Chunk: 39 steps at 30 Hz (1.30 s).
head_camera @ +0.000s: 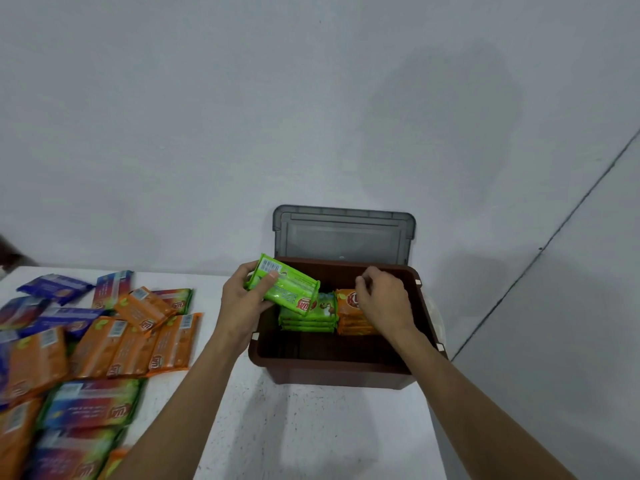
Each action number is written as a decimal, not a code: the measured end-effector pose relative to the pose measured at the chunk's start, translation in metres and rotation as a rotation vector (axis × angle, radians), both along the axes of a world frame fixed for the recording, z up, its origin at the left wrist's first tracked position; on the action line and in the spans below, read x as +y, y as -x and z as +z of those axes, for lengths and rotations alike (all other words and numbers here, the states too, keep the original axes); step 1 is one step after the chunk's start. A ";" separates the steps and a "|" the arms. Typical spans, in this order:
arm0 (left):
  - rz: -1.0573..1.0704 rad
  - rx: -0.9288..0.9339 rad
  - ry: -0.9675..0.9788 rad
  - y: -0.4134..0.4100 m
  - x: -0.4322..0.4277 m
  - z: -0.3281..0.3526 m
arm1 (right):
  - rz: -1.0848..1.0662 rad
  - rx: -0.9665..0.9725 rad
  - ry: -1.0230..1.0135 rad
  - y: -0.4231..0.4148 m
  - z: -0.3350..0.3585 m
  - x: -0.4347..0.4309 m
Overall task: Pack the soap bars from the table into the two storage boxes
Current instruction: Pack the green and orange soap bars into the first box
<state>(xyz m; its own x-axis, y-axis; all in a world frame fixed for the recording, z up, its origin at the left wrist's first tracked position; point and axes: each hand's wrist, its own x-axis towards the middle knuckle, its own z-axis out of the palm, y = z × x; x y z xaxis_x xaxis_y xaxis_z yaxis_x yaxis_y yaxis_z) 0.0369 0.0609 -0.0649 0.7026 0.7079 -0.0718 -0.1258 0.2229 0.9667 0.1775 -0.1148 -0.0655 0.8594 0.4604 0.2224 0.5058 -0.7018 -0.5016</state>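
Note:
A brown storage box [332, 370] stands open on the white table, its grey lid [343, 233] leaning upright behind it. Inside lie a stack of green soap bars [311, 318] and, to its right, a stack of orange soap bars [348, 317]. My left hand [242, 303] grips a green soap bar [284, 287] tilted over the box's left rim, above the green stack. My right hand [382, 299] reaches into the box with curled fingers resting on the orange stack. Many loose soap bars [93, 348], orange, blue and multicoloured, lie spread on the table at left.
The white speckled table [294, 431] ends at right just past the box. A grey wall rises right behind the box and lid. A second storage box is not in view.

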 end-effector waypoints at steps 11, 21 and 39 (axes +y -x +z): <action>-0.053 -0.012 -0.006 -0.002 -0.010 0.005 | 0.163 0.988 -0.640 0.030 0.018 0.021; -0.160 0.012 -0.142 -0.009 -0.024 0.018 | 0.220 1.018 -0.701 0.042 0.021 0.020; 0.005 0.289 -0.714 0.004 0.011 -0.019 | 0.030 0.948 -0.660 0.014 0.003 0.031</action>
<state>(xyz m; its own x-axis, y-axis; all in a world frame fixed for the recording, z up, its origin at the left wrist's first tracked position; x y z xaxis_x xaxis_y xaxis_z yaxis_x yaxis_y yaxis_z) 0.0330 0.0720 -0.0834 0.7223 0.6544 0.2235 0.1539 -0.4673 0.8706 0.1635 -0.0841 -0.0623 0.8006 0.5180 -0.3011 -0.2577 -0.1560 -0.9535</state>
